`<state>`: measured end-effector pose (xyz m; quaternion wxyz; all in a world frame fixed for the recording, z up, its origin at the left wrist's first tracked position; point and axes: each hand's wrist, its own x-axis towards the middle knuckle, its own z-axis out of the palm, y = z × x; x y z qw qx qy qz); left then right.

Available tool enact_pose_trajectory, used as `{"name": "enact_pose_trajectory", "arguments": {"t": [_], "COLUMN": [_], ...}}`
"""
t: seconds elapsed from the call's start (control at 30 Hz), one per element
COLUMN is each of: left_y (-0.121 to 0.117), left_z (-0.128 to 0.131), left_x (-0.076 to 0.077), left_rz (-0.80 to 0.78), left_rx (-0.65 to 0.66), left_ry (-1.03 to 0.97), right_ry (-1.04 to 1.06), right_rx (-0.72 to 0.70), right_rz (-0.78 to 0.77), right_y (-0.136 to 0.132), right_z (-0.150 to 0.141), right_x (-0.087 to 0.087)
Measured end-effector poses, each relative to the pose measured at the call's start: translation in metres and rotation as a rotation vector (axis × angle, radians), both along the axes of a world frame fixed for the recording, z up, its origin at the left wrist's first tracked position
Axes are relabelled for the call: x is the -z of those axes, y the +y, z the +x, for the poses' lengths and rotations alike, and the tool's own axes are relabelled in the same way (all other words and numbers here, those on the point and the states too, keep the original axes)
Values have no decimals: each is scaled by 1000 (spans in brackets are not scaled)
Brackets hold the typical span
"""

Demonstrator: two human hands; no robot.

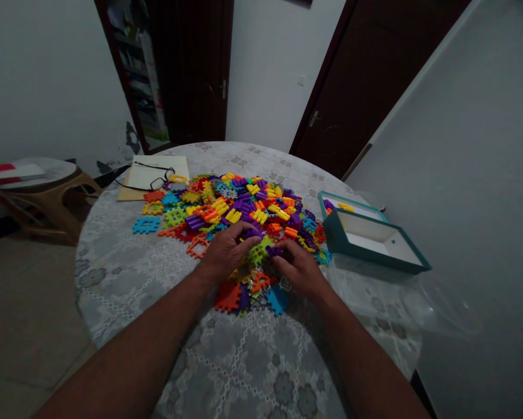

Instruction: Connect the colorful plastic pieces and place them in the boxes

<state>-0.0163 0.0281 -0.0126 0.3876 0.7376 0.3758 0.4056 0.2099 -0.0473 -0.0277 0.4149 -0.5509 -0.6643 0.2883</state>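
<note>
Between my two hands I see a lime-green, notched plastic piece [259, 251], close to the fingertips of both. My left hand [226, 251] curls around a purple plastic piece [252, 233]; I cannot tell whether it grips it. My right hand [299, 269] pinches a small, dark purple plastic connector [273, 251]. Beyond both hands spreads a multicoloured heap of plastic pieces [244, 206]; to the right of my right hand sits an open teal box with a white interior [374, 240].
</note>
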Motion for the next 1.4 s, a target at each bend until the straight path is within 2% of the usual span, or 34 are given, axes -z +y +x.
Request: {"name": "enact_pose_trajectory", "arguments": {"t": [0.07, 0.2, 0.3, 0.43, 0.53, 0.63, 0.77, 0.87, 1.0, 1.1, 1.23, 1.33, 1.4], "left_y": [-1, -1, 0, -3, -6, -7, -6, -4, -4, -5, -5, -5, -6], "left_z": [1, 6, 5, 4, 7, 8, 6, 5, 7, 9, 9, 9, 7], "left_x": [2, 9, 12, 12, 11, 8, 5, 5, 5, 3, 5, 7, 7], "left_rz": [20, 80, 51, -3, 29, 2, -119, -238, -340, -374, -380, -367, -352], "left_rx": [32, 119, 156, 235, 226, 176, 70, 74, 76, 78, 84, 103, 147], "left_ry": [32, 84, 110, 108, 113, 116, 18, -107, -175, -147, -155, -160, -142], "right_ry": [100, 182, 186, 260, 242, 69, -366, -624, -761, -733, -617, -417, -220], "right_rx": [9, -84, -25, 76, 118, 144, 312, 396, 390, 416, 428, 397, 380], "right_rz": [-1, 76, 146, 82, 75, 205, 416, 387, 268, 253, 345, 389, 334], "right_y": [0, 1, 3, 5, 7, 14, 31, 42, 46, 46, 44, 37, 29], "right_z": [0, -7, -15, -24, -27, -17, 12, 31, 35, 31, 27, 19, 9], "right_x": [-1, 3, 11, 22, 23, 18, 14, 21, 35, 40, 36, 25, 17]}}
